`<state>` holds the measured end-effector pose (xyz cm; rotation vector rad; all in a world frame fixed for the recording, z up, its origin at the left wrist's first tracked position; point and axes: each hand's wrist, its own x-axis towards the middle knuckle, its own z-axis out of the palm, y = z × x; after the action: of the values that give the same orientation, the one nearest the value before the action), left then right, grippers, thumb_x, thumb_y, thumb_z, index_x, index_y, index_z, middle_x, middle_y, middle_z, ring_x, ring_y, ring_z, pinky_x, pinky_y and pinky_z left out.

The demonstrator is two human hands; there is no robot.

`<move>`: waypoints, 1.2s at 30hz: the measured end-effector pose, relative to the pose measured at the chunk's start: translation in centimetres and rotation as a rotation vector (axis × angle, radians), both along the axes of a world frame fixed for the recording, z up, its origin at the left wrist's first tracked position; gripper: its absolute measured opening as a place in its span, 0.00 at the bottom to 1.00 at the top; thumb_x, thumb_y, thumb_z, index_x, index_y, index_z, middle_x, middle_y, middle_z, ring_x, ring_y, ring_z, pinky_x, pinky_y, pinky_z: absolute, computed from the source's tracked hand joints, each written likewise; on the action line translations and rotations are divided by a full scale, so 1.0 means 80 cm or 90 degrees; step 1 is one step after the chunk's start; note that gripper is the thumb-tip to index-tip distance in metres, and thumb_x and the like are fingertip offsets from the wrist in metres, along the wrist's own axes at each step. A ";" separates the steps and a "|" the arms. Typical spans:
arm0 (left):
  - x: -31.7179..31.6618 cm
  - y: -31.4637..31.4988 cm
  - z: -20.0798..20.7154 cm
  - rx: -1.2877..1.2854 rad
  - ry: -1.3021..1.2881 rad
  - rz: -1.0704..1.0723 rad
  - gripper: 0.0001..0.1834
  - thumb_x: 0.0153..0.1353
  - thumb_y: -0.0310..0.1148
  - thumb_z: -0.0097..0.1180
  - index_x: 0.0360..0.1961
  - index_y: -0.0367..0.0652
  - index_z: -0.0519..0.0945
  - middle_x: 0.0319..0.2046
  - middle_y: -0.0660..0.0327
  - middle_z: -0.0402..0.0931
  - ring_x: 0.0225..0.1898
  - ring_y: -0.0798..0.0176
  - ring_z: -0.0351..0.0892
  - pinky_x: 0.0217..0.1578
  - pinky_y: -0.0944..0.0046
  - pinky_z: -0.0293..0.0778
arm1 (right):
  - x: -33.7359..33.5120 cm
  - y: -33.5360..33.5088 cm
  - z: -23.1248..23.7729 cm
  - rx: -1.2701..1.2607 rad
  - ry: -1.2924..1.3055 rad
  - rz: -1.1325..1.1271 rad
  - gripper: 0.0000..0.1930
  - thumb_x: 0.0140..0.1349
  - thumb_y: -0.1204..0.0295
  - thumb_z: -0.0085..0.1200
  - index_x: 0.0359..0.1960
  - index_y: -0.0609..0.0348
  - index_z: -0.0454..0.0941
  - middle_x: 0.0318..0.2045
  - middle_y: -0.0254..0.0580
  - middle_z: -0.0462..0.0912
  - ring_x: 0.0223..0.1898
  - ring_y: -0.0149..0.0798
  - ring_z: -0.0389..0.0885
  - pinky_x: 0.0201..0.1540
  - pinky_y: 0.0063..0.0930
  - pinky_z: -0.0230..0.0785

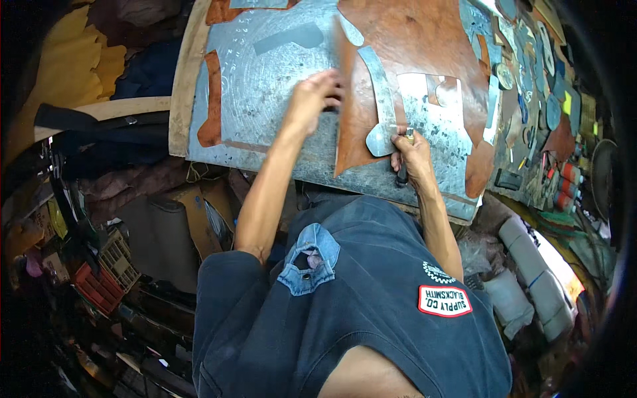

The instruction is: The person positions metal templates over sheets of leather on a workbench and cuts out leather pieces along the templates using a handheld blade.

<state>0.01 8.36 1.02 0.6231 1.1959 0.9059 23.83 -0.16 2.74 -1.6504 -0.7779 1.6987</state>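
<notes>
A large brown leather hide covers the right half of the grey work board. At its near-left edge, which is raised and blurred, is my left hand; motion smears the fingers, so I cannot tell whether they hold the leather. My right hand is closed around a short black-handled tool, which looks like a knife; its blade is not clear. That hand rests beside the rounded end of a long grey pattern piece lying on the hide.
On the board's left lie a brown leather cut-out and a grey shaped piece. Tools and patterns crowd the bench at right. Yellow leather is at far left, above a red crate and cardboard.
</notes>
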 end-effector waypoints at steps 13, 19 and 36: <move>-0.037 0.066 -0.041 0.545 0.868 -0.476 0.35 0.66 0.55 0.44 0.68 0.43 0.64 0.73 0.56 0.50 0.74 0.49 0.43 0.70 0.40 0.39 | 0.000 -0.006 -0.002 -0.024 -0.034 -0.030 0.08 0.65 0.72 0.52 0.41 0.64 0.73 0.17 0.35 0.75 0.12 0.28 0.72 0.13 0.21 0.63; -0.080 0.120 -0.061 0.543 0.976 -0.370 0.32 0.62 0.42 0.50 0.68 0.52 0.65 0.74 0.54 0.47 0.74 0.41 0.42 0.69 0.35 0.39 | 0.001 -0.017 -0.001 0.002 0.021 -0.041 0.09 0.63 0.73 0.53 0.42 0.64 0.74 0.18 0.35 0.76 0.13 0.28 0.74 0.15 0.21 0.65; -0.028 0.086 -0.024 0.897 0.852 -0.578 0.29 0.70 0.51 0.43 0.66 0.48 0.66 0.69 0.47 0.57 0.72 0.42 0.49 0.68 0.42 0.48 | -0.024 -0.191 0.053 0.000 0.044 -0.422 0.14 0.63 0.72 0.56 0.47 0.66 0.74 0.27 0.37 0.80 0.20 0.27 0.75 0.23 0.20 0.69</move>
<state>-2.27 15.23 -0.87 2.9375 0.9124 0.2887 21.95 -15.40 6.95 -1.5987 -0.1541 1.2648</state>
